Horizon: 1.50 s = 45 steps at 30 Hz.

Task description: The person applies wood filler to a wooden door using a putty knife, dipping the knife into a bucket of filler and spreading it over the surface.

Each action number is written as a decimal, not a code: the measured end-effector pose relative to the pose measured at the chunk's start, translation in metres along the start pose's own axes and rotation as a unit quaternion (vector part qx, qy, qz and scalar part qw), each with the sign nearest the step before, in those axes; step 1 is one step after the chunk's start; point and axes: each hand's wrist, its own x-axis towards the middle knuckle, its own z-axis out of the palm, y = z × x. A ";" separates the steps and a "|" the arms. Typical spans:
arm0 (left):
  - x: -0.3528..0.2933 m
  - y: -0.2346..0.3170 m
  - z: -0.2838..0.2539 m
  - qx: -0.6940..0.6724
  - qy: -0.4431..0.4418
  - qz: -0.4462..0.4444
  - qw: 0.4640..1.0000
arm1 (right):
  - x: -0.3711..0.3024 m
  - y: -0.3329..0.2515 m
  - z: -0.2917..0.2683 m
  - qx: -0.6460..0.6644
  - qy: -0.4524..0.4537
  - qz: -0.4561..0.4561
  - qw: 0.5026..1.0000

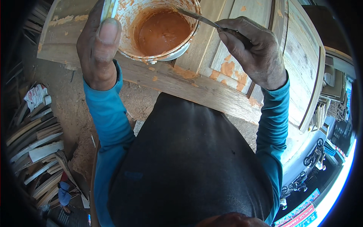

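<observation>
A white bucket with orange-brown filler paste inside stands on a panelled wooden door. My left hand is closed at the bucket's left side, its thumb pressed on a pale flat piece with green and yellowish edges. The kind of that piece I cannot make out, and my left fingers are mostly hidden. In my right hand is a putty knife, gripped by its dark handle. Its thin blade points left, and the tip is over the bucket's far right rim.
The wooden door carries several orange filler patches, with one edge towards me. Stacked wood offcuts and a white plastic bag lie at the left. Another person is at lower left. Parked motorbikes stand at far right.
</observation>
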 end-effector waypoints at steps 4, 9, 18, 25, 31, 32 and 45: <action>-0.003 0.001 0.013 0.015 0.005 0.000 1.000 | -0.025 0.017 0.008 0.139 0.038 0.060 0.988; -0.006 0.002 0.031 0.044 0.003 0.008 0.999 | -0.044 0.039 0.024 0.248 0.024 0.111 0.962; -0.018 0.023 0.048 0.352 -0.180 0.220 0.892 | -0.114 0.068 0.016 0.441 -0.010 0.261 0.859; -0.016 0.021 0.047 0.443 -0.180 0.285 0.831 | -0.154 0.083 0.020 0.297 -0.119 0.279 0.905; -0.020 0.008 0.046 0.435 -0.103 0.274 0.851 | -0.143 0.072 0.037 -0.044 -0.163 0.132 0.977; -0.020 0.008 0.046 0.432 -0.101 0.272 0.854 | -0.141 0.069 0.041 -0.095 -0.164 0.120 0.975; -0.021 0.006 0.043 0.424 -0.093 0.271 0.859 | -0.117 0.049 0.062 -0.356 -0.253 0.046 0.899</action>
